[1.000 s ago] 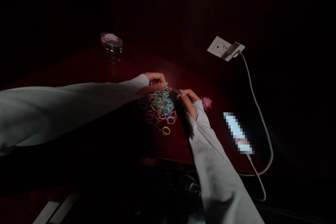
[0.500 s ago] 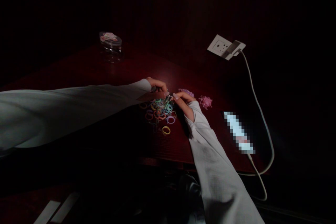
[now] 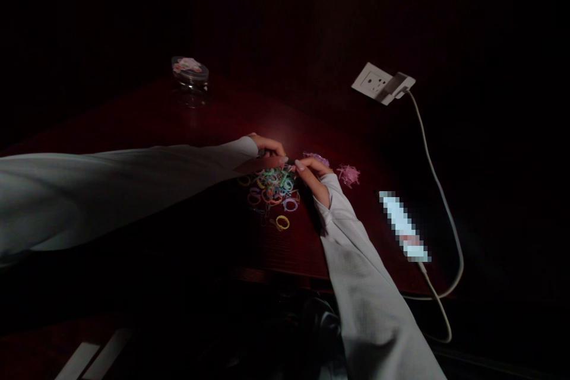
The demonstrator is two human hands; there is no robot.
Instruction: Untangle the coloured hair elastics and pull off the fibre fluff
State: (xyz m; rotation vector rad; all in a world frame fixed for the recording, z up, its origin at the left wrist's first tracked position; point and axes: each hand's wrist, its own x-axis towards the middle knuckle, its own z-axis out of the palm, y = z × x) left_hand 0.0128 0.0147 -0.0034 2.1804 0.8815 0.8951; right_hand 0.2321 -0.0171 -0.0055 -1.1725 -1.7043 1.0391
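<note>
My left hand (image 3: 269, 152) is closed, thumb against fingers, over the far edge of a heap of coloured hair ties (image 3: 272, 187). Close on its right, my right hand (image 3: 314, 176) pinches with thumb and forefinger. Between the two sets of fingertips shows a small bit of a thin, pale hair tie (image 3: 290, 165), mostly covered by the fingers. A yellow hair tie (image 3: 282, 222) lies at the near side of the heap. Just beyond my right hand is a small purple pile of hair ties (image 3: 317, 158), with a pink pile (image 3: 350, 174) to its right.
A clear jar (image 3: 190, 80) with a pink-decorated lid stands at the back left of the dark red table (image 3: 285, 255). On the right lies a blurred-out phone (image 3: 404, 225) on a white cable (image 3: 430, 157), which runs to a charger (image 3: 396, 86) in the wall socket (image 3: 371, 80).
The pale hair tie was stretched between my hands; it has since slackened as they came together and lower. The purple pile, hidden before, now shows. Little moved in the last half second.
</note>
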